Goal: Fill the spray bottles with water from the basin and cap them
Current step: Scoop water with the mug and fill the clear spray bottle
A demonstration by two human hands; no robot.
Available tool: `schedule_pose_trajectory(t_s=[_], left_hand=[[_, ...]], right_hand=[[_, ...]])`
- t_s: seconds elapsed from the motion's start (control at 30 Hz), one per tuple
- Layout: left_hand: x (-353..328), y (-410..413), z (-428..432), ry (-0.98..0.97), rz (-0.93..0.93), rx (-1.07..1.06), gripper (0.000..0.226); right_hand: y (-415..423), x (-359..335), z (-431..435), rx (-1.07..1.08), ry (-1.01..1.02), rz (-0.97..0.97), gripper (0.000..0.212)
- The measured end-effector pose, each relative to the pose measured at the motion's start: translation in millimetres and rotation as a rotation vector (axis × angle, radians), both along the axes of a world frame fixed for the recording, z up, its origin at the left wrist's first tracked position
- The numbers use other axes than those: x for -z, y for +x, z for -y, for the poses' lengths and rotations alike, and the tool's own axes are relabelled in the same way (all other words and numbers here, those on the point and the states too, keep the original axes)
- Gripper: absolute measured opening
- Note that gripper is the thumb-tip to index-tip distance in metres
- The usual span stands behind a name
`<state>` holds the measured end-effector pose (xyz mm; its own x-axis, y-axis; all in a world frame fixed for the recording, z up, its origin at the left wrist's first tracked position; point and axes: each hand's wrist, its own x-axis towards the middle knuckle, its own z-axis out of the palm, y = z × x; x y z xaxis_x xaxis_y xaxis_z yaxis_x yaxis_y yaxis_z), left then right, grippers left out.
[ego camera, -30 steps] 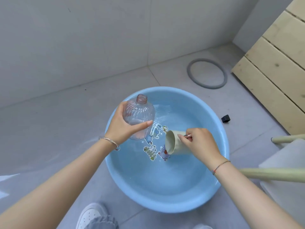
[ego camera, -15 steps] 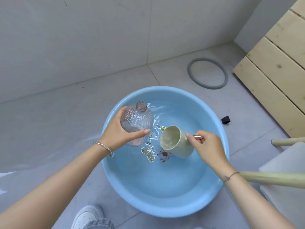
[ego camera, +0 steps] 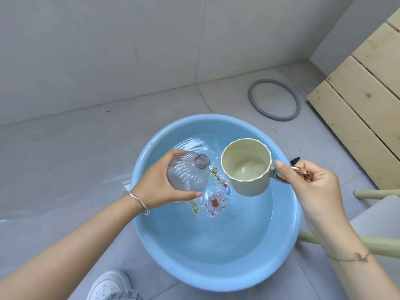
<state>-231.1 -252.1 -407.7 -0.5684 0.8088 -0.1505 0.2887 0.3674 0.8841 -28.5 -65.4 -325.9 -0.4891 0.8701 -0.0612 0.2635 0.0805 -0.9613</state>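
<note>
L hand [ego camera: 160,185] gripping clear ribbed bottle [ego camera: 186,176], uncapped, neck tilting right, over left side of blue basin [ego camera: 216,276]. R hand [ego camera: 311,182] pinching handle of cream mug [ego camera: 246,169], holding it upright w/ water inside, above basin's far-right side.

Both forearms are bare. A thin silver bangle [ego camera: 138,200] circles the wrist just behind the left hand [ego camera: 160,187]. Behind the right hand [ego camera: 311,182], a fine cord bracelet [ego camera: 346,259] carries a small multicoloured charm [ego camera: 362,257]. At the bottom edge are a white sneaker [ego camera: 106,284] with a perforated toe and a frayed grey-blue denim hem [ego camera: 123,295].
</note>
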Motion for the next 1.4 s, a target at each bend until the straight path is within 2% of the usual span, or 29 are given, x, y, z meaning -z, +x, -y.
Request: schedule_pose_trajectory(t_s=[0.13,0.6,1.4], left_hand=[[2,4,-1,0.002,-0.01,0.032,0.089],[2,11,-1,-0.03,-0.013,0.076,0.092],[4,14,-4,-0.074,-0.021,0.069,0.095]], right_hand=[[-1,-4,3,-0.016,0.041,0.031,0.058],[-11,-14,9,-0.026,0.308,0.143,0.05],[-11,-21,12,-0.106,0.565,0.173,0.042]])
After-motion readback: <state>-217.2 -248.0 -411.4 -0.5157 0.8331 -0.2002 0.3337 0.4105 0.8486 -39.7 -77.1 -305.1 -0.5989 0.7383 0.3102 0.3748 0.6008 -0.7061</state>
